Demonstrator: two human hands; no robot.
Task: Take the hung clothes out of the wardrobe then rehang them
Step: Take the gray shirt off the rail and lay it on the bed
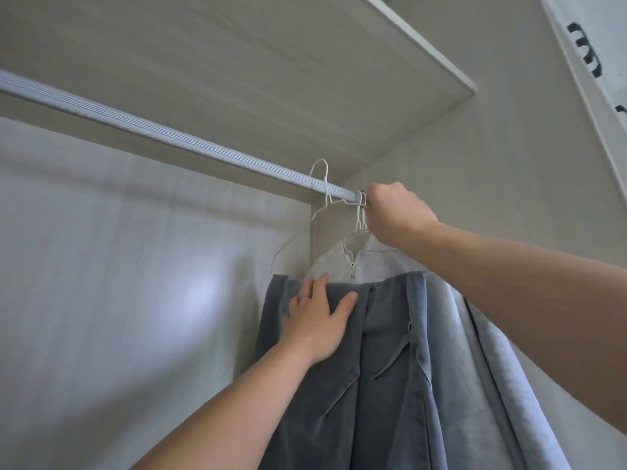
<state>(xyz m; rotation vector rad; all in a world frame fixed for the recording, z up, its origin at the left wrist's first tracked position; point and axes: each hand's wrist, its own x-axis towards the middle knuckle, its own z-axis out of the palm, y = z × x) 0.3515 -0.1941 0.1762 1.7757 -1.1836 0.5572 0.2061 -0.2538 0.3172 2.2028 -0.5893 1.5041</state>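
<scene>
A ribbed grey rail [163, 132] runs across the wardrobe, sloping down to the right. A white wire hanger [319, 184] hooks over it, carrying a dark grey garment [373, 385] folded over its bar. Behind it hangs a light grey zip garment [342, 262], and to the right a pale blue-grey garment [481, 368]. My right hand [393, 215] grips the hanger hooks at the rail's right end. My left hand [319, 320] rests flat on the top of the dark grey garment, fingers spread.
A white shelf [305, 72] sits just above the rail. The wardrobe's back wall [118, 283] and right side panel [509, 147] close in the clothes. Left of the hangers the rail is bare. Dark marks [587, 49] show at the top right.
</scene>
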